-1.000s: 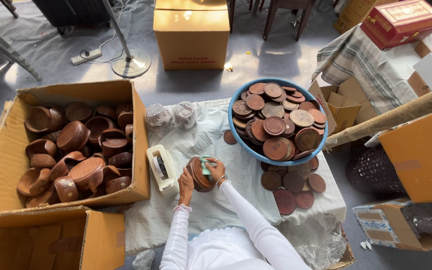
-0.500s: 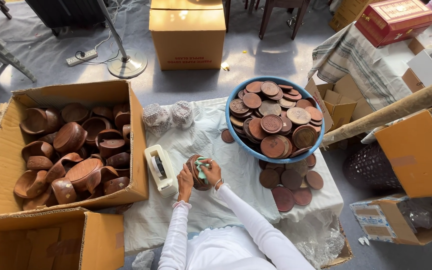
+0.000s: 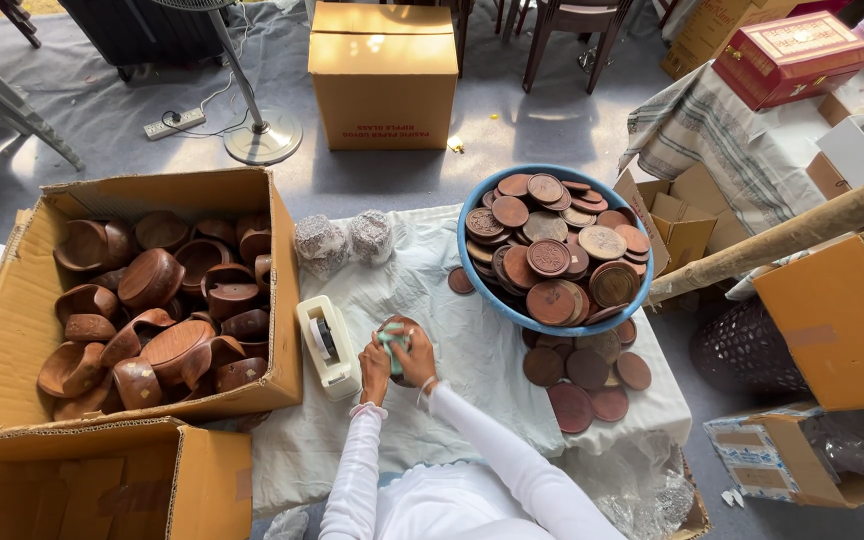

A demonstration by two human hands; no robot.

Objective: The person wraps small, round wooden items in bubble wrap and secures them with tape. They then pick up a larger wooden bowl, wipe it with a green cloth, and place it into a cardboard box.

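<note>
You are working over a white cloth [image 3: 472, 400] that is covering the low table in front of you, and the biggest thing beside it is the open cardboard box [image 3: 12, 330] on your left, which is brimming with dark wooden bowls [image 3: 152, 320] lying at all angles. A second cardboard box [image 3: 102, 490], closer to you, is sitting just below it, and a closed carton [image 3: 384, 75] is standing on the grey floor beyond the table. To your right, a blue basin [image 3: 642, 300] is resting on the cloth and holding a heap of round wooden lids [image 3: 552, 260], with more loose lids [image 3: 592, 375] lying flat on the cloth just beneath it. A white tape dispenser [image 3: 327, 345] is sitting just left of your hands, and two wrapped bundles [image 3: 344, 240] are standing near the cloth's far edge. In the middle, you are holding a small wooden bowl [image 3: 397, 325] above the cloth, close to the dispenser. Your left hand [image 3: 374, 368] is gripping its near side from below, fingers clenched around it, while your right hand [image 3: 417, 358] is closing on the piece from the right and pressing a pale green scrap [image 3: 390, 340] against it (whether that scrap is tape or paper is not clear).
</note>
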